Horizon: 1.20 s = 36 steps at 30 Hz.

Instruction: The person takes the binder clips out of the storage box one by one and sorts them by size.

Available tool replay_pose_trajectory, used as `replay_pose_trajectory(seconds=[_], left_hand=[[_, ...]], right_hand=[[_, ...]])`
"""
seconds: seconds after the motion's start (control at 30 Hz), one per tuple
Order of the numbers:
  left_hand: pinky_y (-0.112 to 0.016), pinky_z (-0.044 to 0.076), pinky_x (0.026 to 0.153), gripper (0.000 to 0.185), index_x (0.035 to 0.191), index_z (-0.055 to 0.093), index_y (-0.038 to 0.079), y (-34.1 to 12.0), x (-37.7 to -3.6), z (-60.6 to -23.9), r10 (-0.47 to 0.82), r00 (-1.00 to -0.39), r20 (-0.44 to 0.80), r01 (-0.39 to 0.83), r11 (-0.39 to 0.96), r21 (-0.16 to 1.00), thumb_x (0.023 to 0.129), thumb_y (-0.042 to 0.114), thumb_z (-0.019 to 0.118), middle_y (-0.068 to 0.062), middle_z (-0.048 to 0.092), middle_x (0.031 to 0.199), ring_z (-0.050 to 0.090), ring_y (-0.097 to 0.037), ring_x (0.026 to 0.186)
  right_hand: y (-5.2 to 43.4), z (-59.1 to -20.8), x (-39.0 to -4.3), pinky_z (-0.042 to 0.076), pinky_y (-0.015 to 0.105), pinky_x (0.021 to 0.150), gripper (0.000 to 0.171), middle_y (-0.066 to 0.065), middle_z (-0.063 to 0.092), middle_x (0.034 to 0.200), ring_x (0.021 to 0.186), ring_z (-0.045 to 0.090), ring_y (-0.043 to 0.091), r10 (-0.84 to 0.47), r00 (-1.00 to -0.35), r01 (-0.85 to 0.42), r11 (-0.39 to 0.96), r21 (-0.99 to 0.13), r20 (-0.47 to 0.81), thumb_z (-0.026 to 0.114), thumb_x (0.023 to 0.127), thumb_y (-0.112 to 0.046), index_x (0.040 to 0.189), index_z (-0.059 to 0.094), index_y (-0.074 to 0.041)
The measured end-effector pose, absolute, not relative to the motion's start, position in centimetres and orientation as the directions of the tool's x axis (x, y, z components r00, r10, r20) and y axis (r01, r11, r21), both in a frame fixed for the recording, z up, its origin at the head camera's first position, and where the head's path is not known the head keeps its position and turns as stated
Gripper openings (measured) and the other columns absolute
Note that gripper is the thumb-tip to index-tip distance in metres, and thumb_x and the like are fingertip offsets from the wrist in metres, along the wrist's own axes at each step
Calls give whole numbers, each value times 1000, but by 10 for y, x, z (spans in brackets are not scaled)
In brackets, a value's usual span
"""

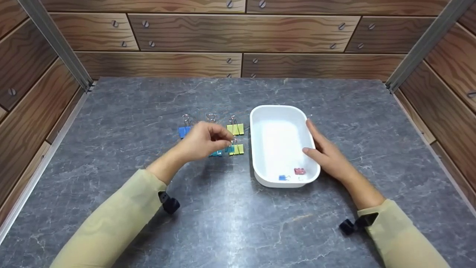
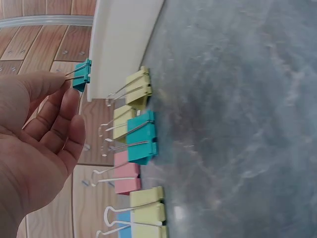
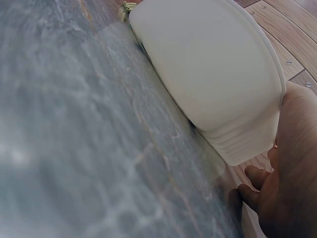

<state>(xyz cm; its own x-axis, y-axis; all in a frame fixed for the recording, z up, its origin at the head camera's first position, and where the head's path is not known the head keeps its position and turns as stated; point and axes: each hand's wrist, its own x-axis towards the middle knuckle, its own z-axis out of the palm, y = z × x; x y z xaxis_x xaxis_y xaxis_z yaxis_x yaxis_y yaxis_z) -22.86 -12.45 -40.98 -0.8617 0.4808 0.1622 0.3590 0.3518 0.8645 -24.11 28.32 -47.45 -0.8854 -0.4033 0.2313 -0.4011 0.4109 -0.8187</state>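
Teal binder clip [image 2: 82,74]: it hangs off the tabletop [image 1: 223,223], pinched by its wire handles between the thumb and forefinger of the left hand [image 1: 202,141], with its coloured body pointing toward the white tray [image 1: 256,149]. In the left wrist view the clip sits just beside the tray's outer wall, its long axis running from the fingertips toward the tray. The tray lies to the right of that hand, near the middle of the tabletop, its long side running toward the far edge. The left hand is plainly the nearer one to the clip; its other fingers are loosely curled below the pinch.

Beneath and beside the left hand more clips rest on the tabletop in a loose cluster just left of the tray: yellow clips [image 2: 138,89], another teal one [image 2: 142,139], a pink one [image 2: 128,177] and a blue clip [image 1: 184,131].

The right hand [image 1: 327,154] lies along the tray's right side, fingers fairly straight, thumb touching the rim, gripping nothing. Inside the tray, at its near end, lie a red clip [image 1: 299,171] and a small blue clip [image 1: 283,178].
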Motion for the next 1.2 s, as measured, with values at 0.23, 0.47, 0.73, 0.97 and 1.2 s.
replay_pose_trajectory(seconds=[0.23,0.47,0.73,0.97,1.2], left_hand=[[-22,55,76,14,107,79,-5,-121,-225,-423,502,-855,129,348,372,861,94,-3,74,-10,79,98,64,-8,80],[-29,59,81,11,104,79,-3,-116,-223,-432,510,-857,77,323,414,851,94,-1,75,-6,78,96,67,-10,86],[-31,60,84,11,104,79,-1,-112,-220,-439,515,-856,37,296,431,852,94,-1,76,-5,78,97,70,-15,88],[-31,60,83,9,103,80,0,-108,-221,-445,518,-855,29,303,453,838,94,1,77,-3,78,95,68,-11,86],[-30,59,81,9,102,81,-1,-105,-221,-448,534,-844,47,324,438,838,95,1,76,-4,79,94,67,-9,84]], right_hand=[[283,-473,-240,24,13,118,77,7,16,176,159,19,30,-397,-892,-391,431,-813,218,64,105,-14,170,22,-14],[284,-473,-240,24,13,117,77,6,17,176,158,20,29,-393,-893,-393,441,-807,220,64,105,-15,169,23,-15],[284,-472,-240,21,14,119,77,6,17,176,159,18,28,-389,-896,-389,451,-803,215,65,104,-15,169,23,-15],[284,-472,-240,20,14,120,77,6,16,176,159,18,28,-391,-896,-388,459,-799,211,65,105,-16,169,23,-15],[284,-472,-240,21,13,119,77,6,16,176,159,19,28,-392,-894,-391,451,-802,215,64,105,-16,170,23,-15]])
